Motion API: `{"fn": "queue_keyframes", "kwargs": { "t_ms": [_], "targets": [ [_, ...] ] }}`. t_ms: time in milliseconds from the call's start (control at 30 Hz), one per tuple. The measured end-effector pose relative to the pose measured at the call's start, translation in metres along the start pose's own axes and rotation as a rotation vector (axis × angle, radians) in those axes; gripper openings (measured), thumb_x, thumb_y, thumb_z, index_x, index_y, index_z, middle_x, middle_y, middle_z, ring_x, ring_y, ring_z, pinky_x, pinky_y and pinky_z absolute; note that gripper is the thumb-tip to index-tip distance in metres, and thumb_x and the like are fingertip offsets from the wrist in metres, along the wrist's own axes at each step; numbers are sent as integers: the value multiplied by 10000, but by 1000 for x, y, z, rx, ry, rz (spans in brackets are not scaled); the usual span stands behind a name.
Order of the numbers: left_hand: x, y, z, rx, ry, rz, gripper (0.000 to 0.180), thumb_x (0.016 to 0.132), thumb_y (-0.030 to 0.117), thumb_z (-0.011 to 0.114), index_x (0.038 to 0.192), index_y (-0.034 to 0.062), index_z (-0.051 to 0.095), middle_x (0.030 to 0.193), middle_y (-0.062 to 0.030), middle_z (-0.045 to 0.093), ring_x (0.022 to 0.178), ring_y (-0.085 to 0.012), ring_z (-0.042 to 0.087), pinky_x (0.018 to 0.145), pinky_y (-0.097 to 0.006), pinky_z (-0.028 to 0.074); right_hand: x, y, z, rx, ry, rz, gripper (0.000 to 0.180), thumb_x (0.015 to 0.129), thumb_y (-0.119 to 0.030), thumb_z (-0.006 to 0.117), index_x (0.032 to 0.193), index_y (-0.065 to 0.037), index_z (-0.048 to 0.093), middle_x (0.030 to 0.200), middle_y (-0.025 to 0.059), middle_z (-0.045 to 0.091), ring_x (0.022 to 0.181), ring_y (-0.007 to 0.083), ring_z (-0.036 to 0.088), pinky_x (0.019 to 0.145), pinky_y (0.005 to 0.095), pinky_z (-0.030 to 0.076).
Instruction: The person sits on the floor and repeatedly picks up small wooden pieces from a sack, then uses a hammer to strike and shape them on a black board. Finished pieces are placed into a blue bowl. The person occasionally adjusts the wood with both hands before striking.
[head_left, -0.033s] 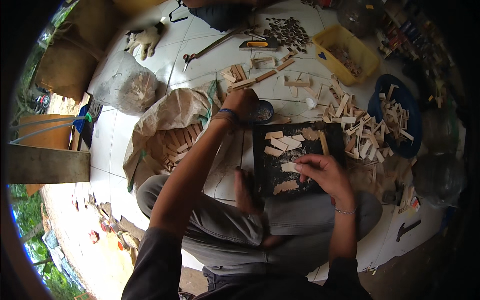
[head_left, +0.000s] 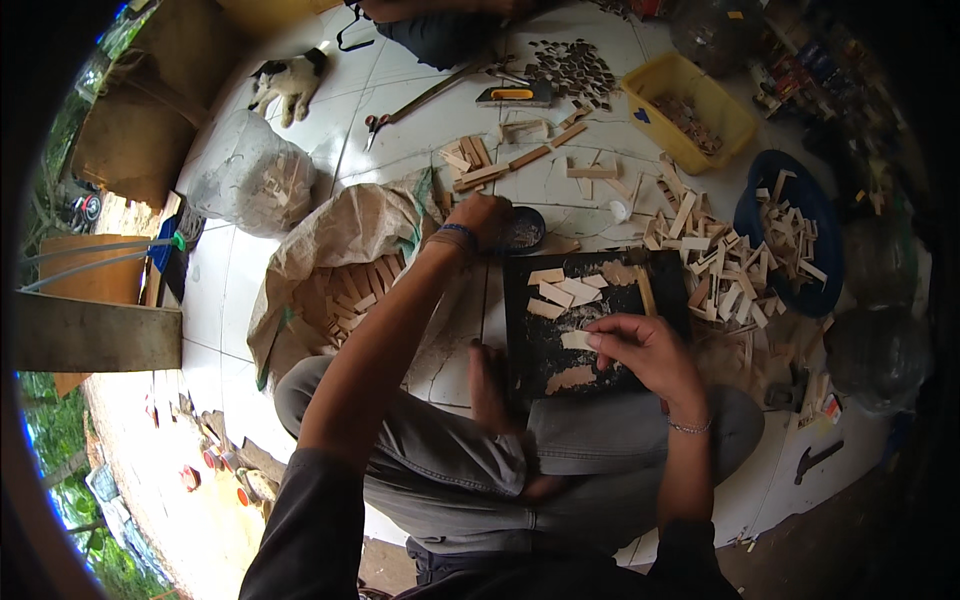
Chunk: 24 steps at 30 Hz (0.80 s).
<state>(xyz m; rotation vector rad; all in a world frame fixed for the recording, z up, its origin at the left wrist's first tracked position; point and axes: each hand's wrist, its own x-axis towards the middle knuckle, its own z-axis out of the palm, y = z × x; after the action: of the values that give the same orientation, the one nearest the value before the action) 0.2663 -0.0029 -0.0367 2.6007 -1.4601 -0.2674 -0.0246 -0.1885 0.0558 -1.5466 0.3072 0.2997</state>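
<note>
Honestly, the right hand (head_left: 640,355) is pinching a small wood piece (head_left: 577,340) onto the dark board (head_left: 560,360) on the lap; left hand (head_left: 480,215), fingers curled, is reaching far toward the round tin (head_left: 522,232). Pressing it flat, snug beside neighbours, seems best.

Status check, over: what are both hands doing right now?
Left hand reaching to small dark bowl. Right hand pressing a wood piece onto black board. Loose wood strips piled beside board; nothing blocking.

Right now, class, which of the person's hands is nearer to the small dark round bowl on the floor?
Left. The left hand reaches right beside the small dark bowl, while the right hand rests lower down on the black board.
</note>
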Motion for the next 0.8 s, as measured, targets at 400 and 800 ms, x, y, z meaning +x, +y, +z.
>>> {"fn": "queue_keyframes", "kwargs": {
  "t_ms": [400, 800],
  "targets": [
    [18, -7, 61, 25, -207, -53, 192, 908, 187, 667, 972, 35, 767, 968, -235, 743, 977, -395, 733, 874, -469, 595, 0, 5, -3, 49, -8, -14, 249, 987, -186, 729, 1133, 15, 754, 801, 21, 722, 726, 47, 643, 657, 227, 505],
    [7, -27, 49, -51, -192, -52, 264, 919, 263, 664, 1075, 71, 756, 1038, -213, 746, 993, -407, 720, 900, -489, 571, 0, 4, -4, 34, -25, -7, 254, 978, -170, 734, 1148, 17, 746, 847, 38, 740, 732, 59, 660, 681, 222, 523]
  ]
}}
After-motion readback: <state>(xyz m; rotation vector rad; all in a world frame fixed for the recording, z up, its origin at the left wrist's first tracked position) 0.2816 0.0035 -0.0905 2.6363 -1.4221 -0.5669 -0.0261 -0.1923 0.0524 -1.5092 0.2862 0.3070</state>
